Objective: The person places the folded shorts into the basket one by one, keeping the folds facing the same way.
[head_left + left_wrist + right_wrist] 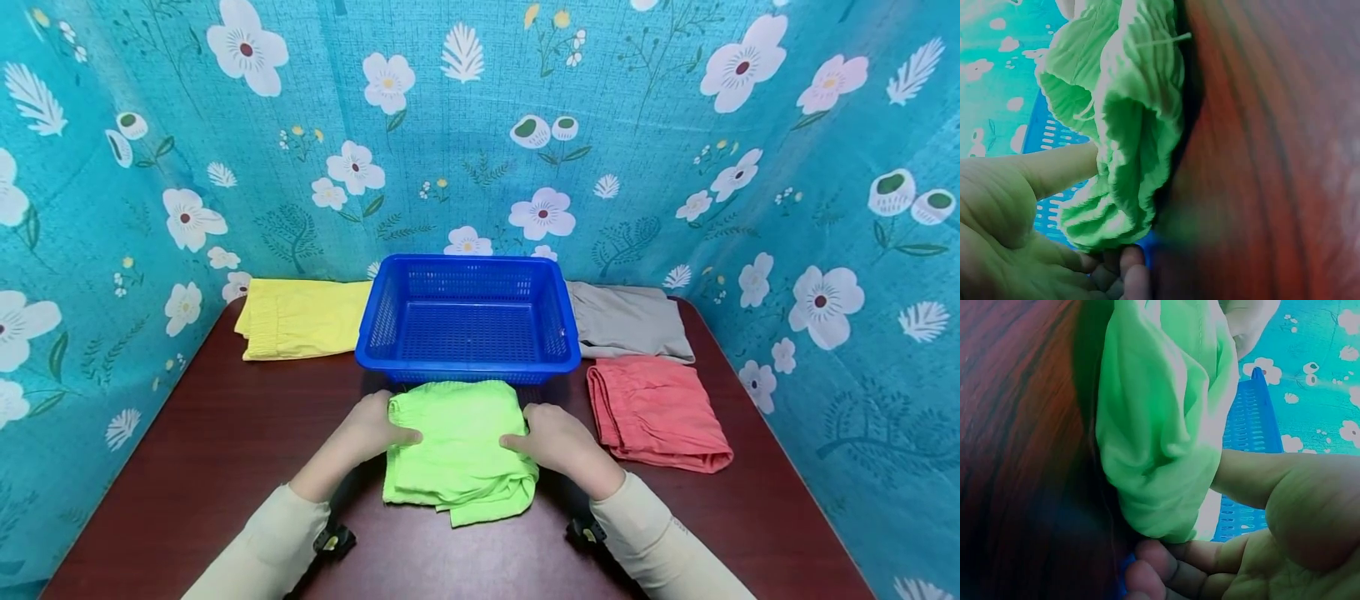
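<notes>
A pair of folded lime-green pants lies in front of the blue basket, near the middle of the table. My left hand grips its left side, thumb on top and fingers underneath. On the opposite side my right hand holds the fold the same way. Gathered, elastic-looking edges of the green pants and a loose thread show in the left wrist view, beside my left hand. In the right wrist view, smooth rounded folds of the pants sit between the thumb and fingers of my right hand.
The blue perforated basket stands at the back middle, with nothing in it. Folded yellow cloth lies left of it, folded grey cloth right. A folded coral-red garment is on the right. A floral curtain surrounds the dark table.
</notes>
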Demonstrator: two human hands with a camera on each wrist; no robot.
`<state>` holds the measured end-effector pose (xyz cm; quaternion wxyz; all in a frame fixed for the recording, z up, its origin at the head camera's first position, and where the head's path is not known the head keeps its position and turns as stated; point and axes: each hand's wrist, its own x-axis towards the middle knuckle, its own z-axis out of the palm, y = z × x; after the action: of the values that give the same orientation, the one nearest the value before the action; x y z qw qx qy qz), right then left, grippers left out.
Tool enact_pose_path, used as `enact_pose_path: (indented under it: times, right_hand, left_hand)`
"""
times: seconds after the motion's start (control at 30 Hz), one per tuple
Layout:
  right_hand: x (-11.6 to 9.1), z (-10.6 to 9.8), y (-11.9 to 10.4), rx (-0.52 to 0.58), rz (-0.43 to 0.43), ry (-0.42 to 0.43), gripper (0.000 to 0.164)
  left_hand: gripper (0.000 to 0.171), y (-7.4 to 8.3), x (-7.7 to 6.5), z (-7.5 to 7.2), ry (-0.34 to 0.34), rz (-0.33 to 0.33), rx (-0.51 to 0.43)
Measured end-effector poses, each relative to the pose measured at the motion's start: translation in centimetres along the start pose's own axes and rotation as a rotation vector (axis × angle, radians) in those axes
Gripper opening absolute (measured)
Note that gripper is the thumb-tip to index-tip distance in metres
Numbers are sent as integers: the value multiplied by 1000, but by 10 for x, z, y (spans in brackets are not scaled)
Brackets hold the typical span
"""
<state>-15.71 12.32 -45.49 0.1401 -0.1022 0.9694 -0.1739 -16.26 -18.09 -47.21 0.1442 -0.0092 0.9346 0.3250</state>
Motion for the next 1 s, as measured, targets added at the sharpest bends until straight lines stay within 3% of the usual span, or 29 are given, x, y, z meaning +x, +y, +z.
enact_pose_path:
  times: [0.4,0.7,1.0]
  right_hand:
    - [3,-1,1,126,-11,-7,35]
    - [7,0,6,220,10,-37,29]
    - [9,0,8,368,15,-67,27]
  left_hand:
    - [76,7,-1,8,31,49,-168]
    - [75,11,-2,11,1,-13,-383]
    - [73,11,-4,10,-15,-23,-483]
